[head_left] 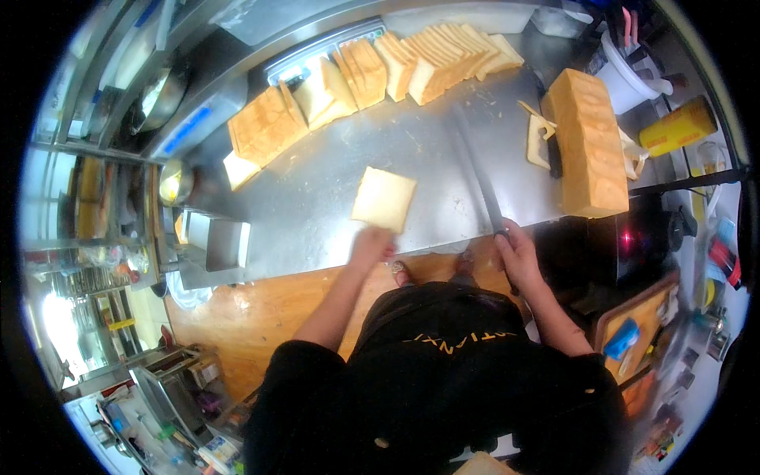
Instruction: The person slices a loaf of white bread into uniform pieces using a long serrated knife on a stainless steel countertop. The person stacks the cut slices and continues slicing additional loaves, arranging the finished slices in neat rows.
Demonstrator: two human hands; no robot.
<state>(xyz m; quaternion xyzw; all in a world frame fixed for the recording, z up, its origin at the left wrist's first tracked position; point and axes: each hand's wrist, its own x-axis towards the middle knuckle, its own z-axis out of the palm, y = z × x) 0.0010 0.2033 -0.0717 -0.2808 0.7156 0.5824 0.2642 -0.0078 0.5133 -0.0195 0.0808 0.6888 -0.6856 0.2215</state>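
A square white slice of bread is over the middle of the steel worktop. My left hand is closed at its near edge, fingers curled and partly blurred, and seems to pinch it. My right hand is wrapped round the dark handle of a long bread knife. The blade points away from me across the worktop, to the right of the slice and apart from it. Further right, a long uncut loaf with a brown crust stands at the worktop's right end. Cut bread leans in a row along the back.
More sliced bread continues the row at the back left. Beside the loaf lie crust offcuts. A white tub and a yellow roll are at the right. An open box sits by the worktop's near left corner.
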